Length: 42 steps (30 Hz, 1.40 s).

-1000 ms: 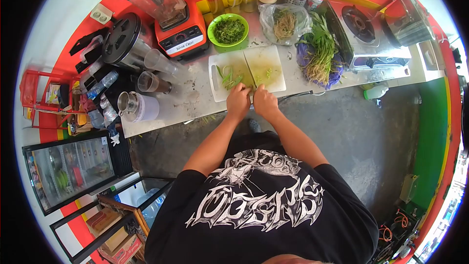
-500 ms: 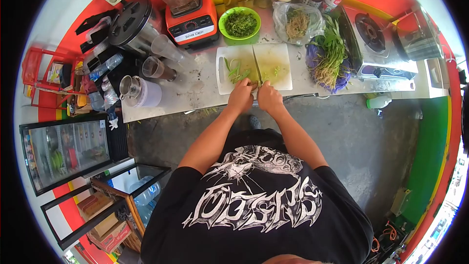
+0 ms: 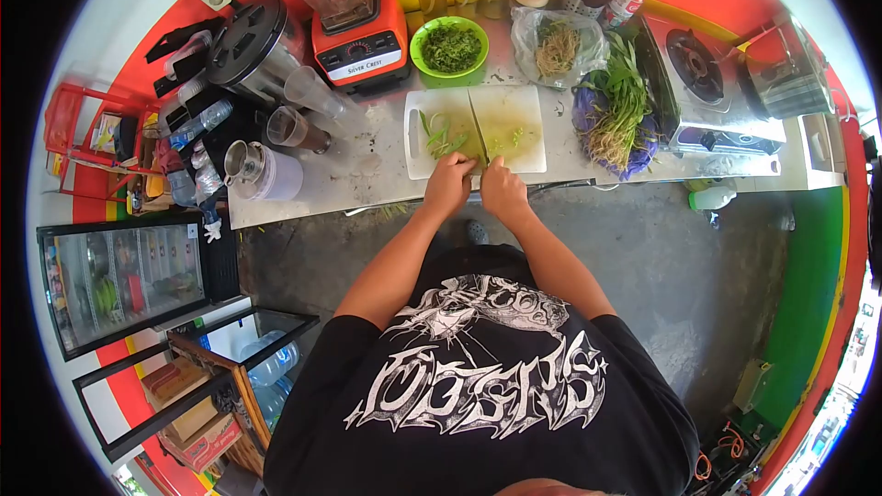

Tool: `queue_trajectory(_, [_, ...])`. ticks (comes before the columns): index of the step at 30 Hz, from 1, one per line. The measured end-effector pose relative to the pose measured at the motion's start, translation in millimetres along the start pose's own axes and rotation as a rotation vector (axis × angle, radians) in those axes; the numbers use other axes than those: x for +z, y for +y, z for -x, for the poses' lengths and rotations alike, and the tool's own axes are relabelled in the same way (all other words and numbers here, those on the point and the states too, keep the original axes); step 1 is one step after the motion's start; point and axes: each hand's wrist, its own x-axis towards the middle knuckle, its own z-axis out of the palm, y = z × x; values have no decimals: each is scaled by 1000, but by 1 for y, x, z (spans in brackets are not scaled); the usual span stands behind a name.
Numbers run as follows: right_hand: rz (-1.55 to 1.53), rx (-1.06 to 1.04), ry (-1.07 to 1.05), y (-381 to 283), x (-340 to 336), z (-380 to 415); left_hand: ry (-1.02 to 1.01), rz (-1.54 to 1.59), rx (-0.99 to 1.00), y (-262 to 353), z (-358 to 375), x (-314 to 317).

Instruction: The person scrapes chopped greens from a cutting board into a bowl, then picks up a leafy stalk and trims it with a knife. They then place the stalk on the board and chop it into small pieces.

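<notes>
My right hand (image 3: 504,191) is wrapped round the handle of a knife (image 3: 478,124), whose blade points away from me over a white cutting board (image 3: 528,147). Close beside it, my left hand (image 3: 449,182) has its fingers curled at the board's near edge, pressing on green stems (image 3: 444,142); the fingertips are partly hidden. Left of the blade lie long green leaves and stems. Small cut green pieces (image 3: 505,142) are scattered on the board to the right of the blade.
Behind the board stands a green bowl (image 3: 425,65) of chopped greens, next to an orange blender (image 3: 363,41). To the right are a plastic bag (image 3: 588,46) with roots, a bunch of leafy greens (image 3: 617,110) and a gas stove (image 3: 726,92). Cups and a jug (image 3: 276,174) stand left.
The knife blade has tilted slightly and its edge sits a little further left. Both hands have shifted only slightly, staying close together at the board's near edge.
</notes>
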Motion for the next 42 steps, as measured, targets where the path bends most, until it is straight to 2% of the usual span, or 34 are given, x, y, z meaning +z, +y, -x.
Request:
queue_trajectory(5, [47,-82,-25,-1,-6,-7,-35,49,-57,2,-1,0])
queue_trajectory(11, [-37,17,-46,-5,-4,5,35,33,-8,0,4,5])
queue_trajectory(14, [99,-99,30,0,-2,-4,-3,15,-63,3,3,6])
queue_trajectory(20, [-30,16,-75,-9,-5,10,105,42,34,-5,6,12])
queue_trajectory(25, [79,-56,-29,-4,-5,-2,95,25,-21,3,6,17])
queue_trajectory(30, [49,-10,-73,-3,1,16,58,-35,-52,6,8,16])
queue_trajectory(36, [23,-15,-90,1,-7,11,146,-62,-41,10,6,13])
queue_trajectory(42, [5,0,-72,-2,-7,20,164,-31,-176,6,-13,13])
